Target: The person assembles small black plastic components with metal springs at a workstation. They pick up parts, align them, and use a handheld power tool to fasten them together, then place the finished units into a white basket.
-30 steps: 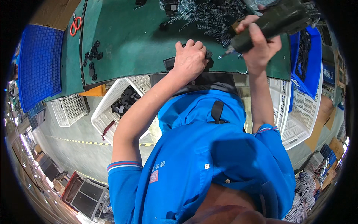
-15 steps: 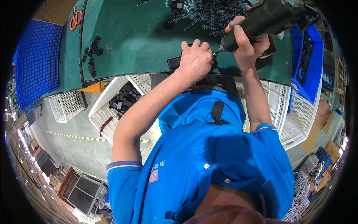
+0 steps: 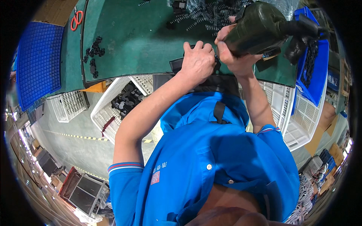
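With my right hand (image 3: 241,56) I grip a dark green power screwdriver (image 3: 258,30), its body tilted up to the right and its tip hidden by my fingers. My left hand (image 3: 198,60) is closed over a black plastic part (image 3: 176,64) at the front edge of the green table (image 3: 135,49). Only the part's left end shows clearly; the rest lies under the hand. The two hands are close together, the tool's front end beside my left fingers. Beyond them lies a heap of metal coil springs (image 3: 211,17).
Small black parts (image 3: 94,51) and red-handled scissors (image 3: 76,20) lie left on the table. A blue grid tray (image 3: 39,62) sits at far left, a blue bin (image 3: 313,71) at right. White crates (image 3: 103,101) stand below the table edge, one holding black pieces.
My right hand and the screwdriver have shifted left and swung toward me; the bit that showed beside my left hand is hidden now. My left hand stays almost in place.
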`<state>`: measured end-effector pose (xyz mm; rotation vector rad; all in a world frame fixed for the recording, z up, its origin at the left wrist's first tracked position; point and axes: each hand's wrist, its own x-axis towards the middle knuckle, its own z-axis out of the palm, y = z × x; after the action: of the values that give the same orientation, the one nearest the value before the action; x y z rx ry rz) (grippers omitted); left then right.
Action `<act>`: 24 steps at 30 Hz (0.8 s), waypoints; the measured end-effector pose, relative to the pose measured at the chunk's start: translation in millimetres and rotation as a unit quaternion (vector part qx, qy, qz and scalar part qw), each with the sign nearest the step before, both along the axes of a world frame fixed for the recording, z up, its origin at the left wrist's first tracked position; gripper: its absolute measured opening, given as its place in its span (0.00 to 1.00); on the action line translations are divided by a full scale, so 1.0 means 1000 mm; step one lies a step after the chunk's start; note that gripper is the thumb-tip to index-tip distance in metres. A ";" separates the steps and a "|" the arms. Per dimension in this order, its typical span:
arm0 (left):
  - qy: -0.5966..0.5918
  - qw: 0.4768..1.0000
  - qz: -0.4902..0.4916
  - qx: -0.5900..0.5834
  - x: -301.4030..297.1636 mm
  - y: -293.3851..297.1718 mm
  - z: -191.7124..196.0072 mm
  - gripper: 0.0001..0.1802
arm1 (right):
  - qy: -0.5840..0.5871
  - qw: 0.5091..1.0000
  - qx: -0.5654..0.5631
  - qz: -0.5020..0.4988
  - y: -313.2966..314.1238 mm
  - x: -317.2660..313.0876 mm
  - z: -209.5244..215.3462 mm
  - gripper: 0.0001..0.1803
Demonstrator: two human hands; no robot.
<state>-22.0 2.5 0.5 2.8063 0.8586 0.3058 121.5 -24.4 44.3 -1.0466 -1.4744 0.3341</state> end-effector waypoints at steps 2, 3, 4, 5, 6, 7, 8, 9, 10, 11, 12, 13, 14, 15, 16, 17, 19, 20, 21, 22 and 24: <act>0.007 1.000 -0.001 0.001 0.000 0.000 0.001 0.10 | -0.037 0.999 0.007 0.016 0.000 0.002 -0.007 0.34; 0.012 1.000 -0.001 -0.002 0.000 0.000 0.002 0.10 | -0.015 0.999 0.000 0.033 0.000 0.002 -0.008 0.34; 0.016 1.000 -0.001 -0.005 0.000 0.000 0.002 0.10 | 0.007 0.999 -0.008 0.050 0.001 0.002 -0.009 0.33; 0.007 1.000 -0.001 -0.003 0.000 0.000 0.002 0.10 | 0.061 0.995 -0.036 0.072 -0.001 0.000 -0.008 0.34; -0.002 1.000 -0.001 -0.001 0.000 -0.001 0.001 0.10 | 0.124 0.986 -0.065 0.093 -0.003 -0.001 -0.009 0.34; -0.010 1.000 -0.002 0.001 0.000 -0.001 0.002 0.10 | 0.189 0.972 -0.089 0.109 -0.005 -0.002 -0.009 0.34; 0.014 1.000 -0.005 -0.010 0.000 -0.001 0.003 0.10 | 0.261 0.951 -0.113 0.125 -0.007 -0.004 -0.012 0.34; 0.037 0.999 -0.008 -0.020 0.000 -0.002 0.005 0.10 | 0.272 0.947 -0.116 0.128 -0.007 -0.003 -0.012 0.35; 0.055 0.998 -0.014 -0.027 0.004 0.000 0.009 0.10 | 0.282 0.944 -0.117 0.129 -0.007 0.000 -0.011 0.36; 0.045 0.999 -0.015 -0.023 0.005 0.000 0.010 0.10 | 0.231 0.961 -0.098 0.117 -0.003 0.004 -0.009 0.36; 0.034 0.999 -0.017 -0.019 0.001 -0.002 0.009 0.10 | 0.179 0.975 -0.080 0.103 -0.002 0.009 -0.005 0.38; 0.017 1.000 -0.019 -0.011 0.002 -0.001 0.009 0.10 | 0.212 0.970 -0.058 0.104 -0.002 0.017 0.006 0.38; 0.077 0.996 -0.010 -0.048 0.001 0.001 0.013 0.17 | 0.244 0.963 -0.032 0.106 -0.005 0.023 0.022 0.39; 0.067 0.997 -0.012 -0.045 -0.001 0.000 0.013 0.18 | 0.276 0.955 -0.006 0.110 -0.009 0.028 0.035 0.39; 0.050 0.997 -0.003 -0.050 0.002 0.003 0.014 0.18 | 0.281 0.959 0.023 0.042 -0.019 0.045 0.047 0.39; 0.041 0.997 0.000 -0.065 0.000 0.000 0.017 0.19 | 0.285 0.957 0.048 -0.034 -0.030 0.062 0.059 0.39; 0.028 0.998 0.003 -0.060 -0.010 -0.001 0.017 0.19 | 0.238 0.944 -0.012 -0.228 -0.054 0.104 0.070 0.24; 0.020 0.998 0.005 -0.055 -0.016 0.002 0.019 0.19 | 0.238 0.915 -0.084 -0.315 -0.064 0.126 0.064 0.15; -0.007 0.999 0.016 -0.052 -0.026 0.002 0.030 0.20 | 0.179 0.894 -0.178 -0.371 -0.081 0.174 0.037 0.26; -0.035 0.998 0.032 -0.051 -0.039 0.001 0.045 0.21 | -0.053 0.820 -0.325 -0.469 -0.095 0.212 0.018 0.30; -0.008 0.995 0.098 -0.019 -0.084 0.003 0.067 0.22 | -0.159 0.747 -0.425 -0.485 -0.115 0.236 -0.016 0.34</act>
<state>-105.8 6.0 67.7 2.6851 1.1259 0.3362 357.5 -138.9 28.5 -2.5550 -0.8046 0.0349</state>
